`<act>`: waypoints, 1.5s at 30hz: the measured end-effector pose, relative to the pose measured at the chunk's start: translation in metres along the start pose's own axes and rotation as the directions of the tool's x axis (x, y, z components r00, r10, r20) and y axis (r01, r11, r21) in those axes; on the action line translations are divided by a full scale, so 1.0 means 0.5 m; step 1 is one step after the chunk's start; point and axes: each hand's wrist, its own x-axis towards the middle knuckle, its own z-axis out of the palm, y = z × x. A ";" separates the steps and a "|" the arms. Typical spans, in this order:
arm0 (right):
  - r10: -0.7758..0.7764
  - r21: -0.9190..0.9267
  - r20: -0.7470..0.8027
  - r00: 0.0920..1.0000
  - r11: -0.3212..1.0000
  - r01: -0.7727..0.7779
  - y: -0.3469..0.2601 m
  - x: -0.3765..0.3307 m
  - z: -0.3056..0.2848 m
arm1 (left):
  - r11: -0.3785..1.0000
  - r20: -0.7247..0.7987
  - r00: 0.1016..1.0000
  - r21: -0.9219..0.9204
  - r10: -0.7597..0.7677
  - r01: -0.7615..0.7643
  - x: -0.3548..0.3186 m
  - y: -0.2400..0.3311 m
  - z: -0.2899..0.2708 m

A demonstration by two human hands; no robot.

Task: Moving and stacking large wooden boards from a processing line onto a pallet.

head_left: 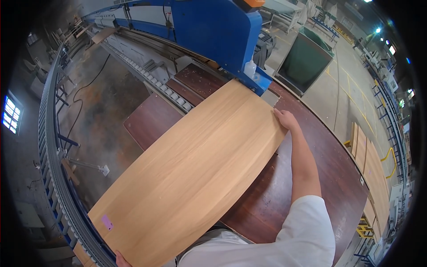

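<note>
A wide, light wood-grain board (187, 173) lies slantwise in front of me, with a small pink label (107, 222) near its lower left corner. Its far end reaches the foot of a blue machine (213, 33). My right hand (287, 120) is closed on the board's right edge, close to the far corner, thumb side up. At the near left corner, my left hand (122, 259) grips the edge; only part of it shows at the bottom of the view. The board covers the fingers beneath it on both sides.
Dark red tabletop (329, 178) spreads under and right of the board. A roller track (167, 89) runs off to the far left, and a curved roller conveyor (55, 169) flanks the left. A green bin (306, 60) stands beyond; stacked boards (371, 169) lie at right.
</note>
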 end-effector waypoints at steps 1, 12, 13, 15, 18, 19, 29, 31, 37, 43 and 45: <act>-0.012 0.004 -0.001 1.000 1.000 0.012 -0.008 0.001 0.000 | 1.000 -0.002 1.000 -0.003 0.001 -0.001 -0.001 -0.003 -0.003; 0.101 -0.088 -0.071 0.992 0.990 -0.107 -0.035 -0.131 0.029 | 0.922 -0.140 0.956 0.332 0.256 -0.199 -0.087 -0.007 -0.096; 0.103 -0.088 -0.064 0.993 0.990 -0.108 -0.042 -0.142 0.030 | 0.923 -0.143 0.956 0.329 0.256 -0.198 -0.098 0.002 -0.101; 0.072 -0.029 -0.119 0.990 0.997 -0.076 -0.068 -0.166 0.034 | 0.971 -0.269 0.944 0.192 0.193 -0.144 -0.124 0.011 -0.119; 0.001 0.055 -0.144 0.990 0.998 0.007 -0.140 -0.209 0.024 | 0.994 -0.457 0.888 -0.061 0.057 -0.095 -0.152 -0.038 -0.170; -0.026 0.061 -0.138 0.990 0.997 0.035 -0.172 -0.225 0.020 | 0.992 -0.479 0.877 -0.082 0.047 -0.098 -0.151 -0.075 -0.195; -0.569 0.255 -0.213 0.794 0.752 0.607 -0.509 -0.583 0.013 | 0.995 -0.884 0.466 0.013 -0.035 0.101 -0.349 -0.646 -0.446; -0.665 0.276 -0.155 0.730 0.680 0.679 -0.567 -0.696 0.036 | 0.989 -0.873 0.466 -0.113 -0.145 0.097 -0.441 -0.734 -0.470; -0.938 0.306 -0.033 0.346 0.320 0.897 -0.709 -1.071 0.153 | 0.908 -0.851 0.330 -0.416 -0.408 0.050 -0.814 -1.088 -0.482; -0.984 0.280 0.175 0.016 0.065 0.958 -0.791 -1.499 0.281 | 0.733 -0.726 0.099 -0.674 -0.680 0.089 -1.197 -1.319 -0.359; -0.972 0.266 0.212 -0.099 -0.040 0.963 -0.804 -1.616 0.328 | 0.675 -0.686 -0.019 -0.720 -0.728 0.160 -1.261 -1.350 -0.315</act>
